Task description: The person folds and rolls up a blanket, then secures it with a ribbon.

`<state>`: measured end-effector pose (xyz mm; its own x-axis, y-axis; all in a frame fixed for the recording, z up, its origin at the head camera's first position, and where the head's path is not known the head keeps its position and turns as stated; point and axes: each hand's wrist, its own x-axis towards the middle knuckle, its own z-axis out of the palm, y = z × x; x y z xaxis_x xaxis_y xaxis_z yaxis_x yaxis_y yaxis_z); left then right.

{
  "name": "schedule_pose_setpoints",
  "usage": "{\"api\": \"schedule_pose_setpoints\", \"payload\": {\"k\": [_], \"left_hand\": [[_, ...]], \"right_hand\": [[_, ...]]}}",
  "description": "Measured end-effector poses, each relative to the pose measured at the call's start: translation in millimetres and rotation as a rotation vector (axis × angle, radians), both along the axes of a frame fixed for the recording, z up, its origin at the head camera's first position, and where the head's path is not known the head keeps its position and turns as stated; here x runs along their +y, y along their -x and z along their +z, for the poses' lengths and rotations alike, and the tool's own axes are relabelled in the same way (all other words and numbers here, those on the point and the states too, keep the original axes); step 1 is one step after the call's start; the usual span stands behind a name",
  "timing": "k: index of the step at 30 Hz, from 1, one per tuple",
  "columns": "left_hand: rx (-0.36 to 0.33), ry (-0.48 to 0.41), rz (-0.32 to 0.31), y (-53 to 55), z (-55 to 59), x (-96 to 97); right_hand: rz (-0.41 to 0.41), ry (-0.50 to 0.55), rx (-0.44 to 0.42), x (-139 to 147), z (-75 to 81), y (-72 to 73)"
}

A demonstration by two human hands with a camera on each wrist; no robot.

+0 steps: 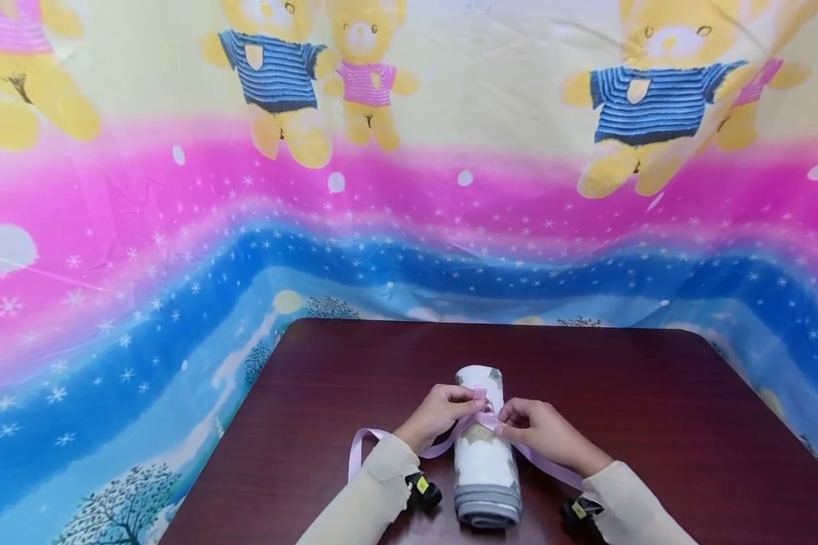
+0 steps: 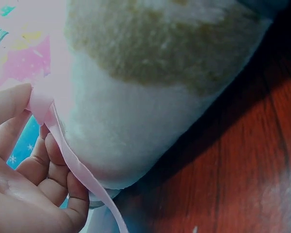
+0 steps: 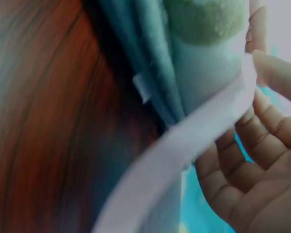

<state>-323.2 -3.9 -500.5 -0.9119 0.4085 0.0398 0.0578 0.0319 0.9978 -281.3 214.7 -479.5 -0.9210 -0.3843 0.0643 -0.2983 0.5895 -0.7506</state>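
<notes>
A rolled plush blanket (image 1: 485, 463), white with olive-brown patches and a grey edge, lies lengthwise on the table before me. Round its middle goes a pink ribbon (image 1: 488, 421), crossed on top, with tails trailing off to both sides. My left hand (image 1: 438, 415) pinches one piece of it between thumb and index finger over the roll; in the left wrist view that ribbon (image 2: 77, 162) hangs down past the curled fingers. From the other side my right hand (image 1: 544, 431) pinches another part, and its ribbon (image 3: 160, 155) runs across the right wrist view.
The dark red-brown wooden table (image 1: 354, 356) extends around the roll. Behind it hangs a cloth (image 1: 409, 204) printed with bears and snowflakes. Each sleeve bears a small black wrist camera (image 1: 424, 492) beside the roll.
</notes>
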Motion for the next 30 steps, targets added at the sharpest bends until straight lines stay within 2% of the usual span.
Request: {"api": "schedule_pose_setpoints", "payload": {"k": [3, 8, 11, 20, 24, 27, 30], "left_hand": [[0.01, 0.01, 0.0, -0.7, 0.4, 0.3], [0.023, 0.004, 0.008, -1.2, 3.1, 0.4], [0.02, 0.01, 0.008, -0.8, 3.1, 0.3], [0.01, 0.005, 0.006, -0.2, 0.0, 1.9], [0.032, -0.003, 0.003, -0.8, -0.2, 2.5], [0.044, -0.022, -0.009, -0.1, -1.3, 3.0], [0.035, -0.049, -0.026, 0.6, -1.4, 2.9]], "right_hand": [[-0.037, 0.063, -0.013, -5, -0.1, -0.8], [-0.182, 0.132, 0.01, -16, 1.8, 1.1], [-0.253, 0.131, 0.036, -22, -0.7, 4.0], [-0.314, 0.109, 0.034, -30, -6.5, 14.7], [-0.329, 0.012, 0.069, -35, -9.0, 19.2], [-0.325, -0.144, 0.205, -39, -10.5, 21.1], [-0.307, -0.307, 0.376, -44, -9.6, 21.4]]}}
